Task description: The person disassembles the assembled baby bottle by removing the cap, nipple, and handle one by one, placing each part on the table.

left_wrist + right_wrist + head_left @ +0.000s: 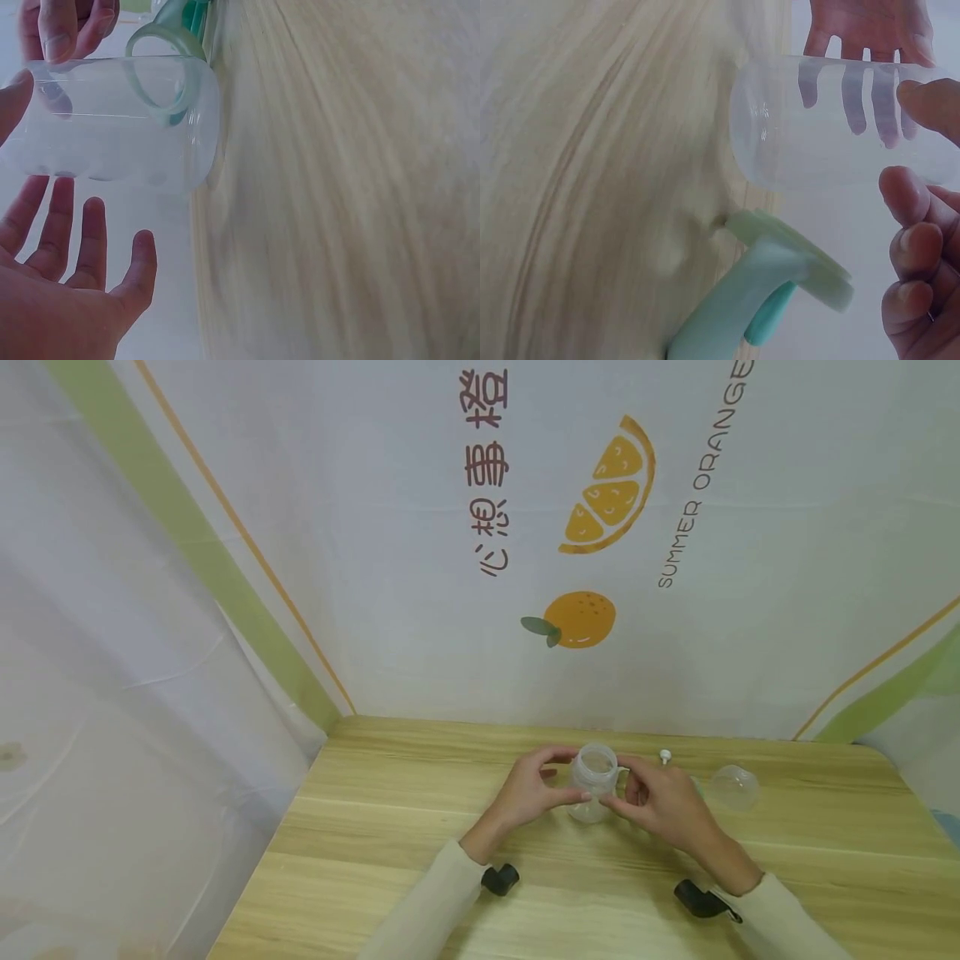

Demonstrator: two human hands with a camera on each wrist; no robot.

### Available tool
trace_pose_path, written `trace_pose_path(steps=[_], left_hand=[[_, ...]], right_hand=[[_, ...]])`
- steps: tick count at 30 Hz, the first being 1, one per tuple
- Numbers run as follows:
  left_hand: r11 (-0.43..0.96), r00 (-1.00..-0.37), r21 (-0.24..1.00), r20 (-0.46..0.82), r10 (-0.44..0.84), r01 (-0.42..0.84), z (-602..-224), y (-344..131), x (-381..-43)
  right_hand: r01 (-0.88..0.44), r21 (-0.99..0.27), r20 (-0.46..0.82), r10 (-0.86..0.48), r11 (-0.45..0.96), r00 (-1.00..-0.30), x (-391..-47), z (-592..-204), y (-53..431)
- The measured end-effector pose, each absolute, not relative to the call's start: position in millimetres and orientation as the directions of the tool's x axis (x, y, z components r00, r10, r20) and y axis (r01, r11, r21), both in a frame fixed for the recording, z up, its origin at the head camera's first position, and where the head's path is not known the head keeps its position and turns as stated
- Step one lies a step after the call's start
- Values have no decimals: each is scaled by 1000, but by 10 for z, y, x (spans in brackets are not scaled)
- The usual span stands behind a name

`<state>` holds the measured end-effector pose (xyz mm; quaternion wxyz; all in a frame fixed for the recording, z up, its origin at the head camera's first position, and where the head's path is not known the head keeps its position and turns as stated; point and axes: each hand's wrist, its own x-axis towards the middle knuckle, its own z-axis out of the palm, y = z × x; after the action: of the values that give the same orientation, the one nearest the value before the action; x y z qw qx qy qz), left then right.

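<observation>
A translucent plastic bottle (596, 782) with a threaded neck and no cap stands upright, its round mouth facing up. From the left side my left hand (531, 789) holds it, thumb on the front and fingertips against the far side. My right hand (663, 802) pinches it near the neck from the right, the other fingers curled in. In the left wrist view the bottle body (135, 127) shows see-through, its base close to the tabletop. Beside it in the right wrist view is a pale green curved handle-like part (757, 274) with a teal piece (769, 315).
A clear dome-shaped piece (735, 787) lies right of my right hand. Behind that hand stands a small white-topped part (665, 757). The wooden table (360, 827) meets a white curtain (405, 610) with orange prints at its back edge. Black wrist mounts (500, 879) sit at both sleeves.
</observation>
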<state>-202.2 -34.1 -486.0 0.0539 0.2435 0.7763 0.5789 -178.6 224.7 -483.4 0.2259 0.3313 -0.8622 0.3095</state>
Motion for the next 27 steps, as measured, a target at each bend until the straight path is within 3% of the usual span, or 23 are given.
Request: trace_pose_path(steps=[27], left_hand=[[207,-909,941,176,378,269,-4832,-468,-2087]], right_hand=[[-701,-395,604,-407,594,-685,-1978,-4779,1947]])
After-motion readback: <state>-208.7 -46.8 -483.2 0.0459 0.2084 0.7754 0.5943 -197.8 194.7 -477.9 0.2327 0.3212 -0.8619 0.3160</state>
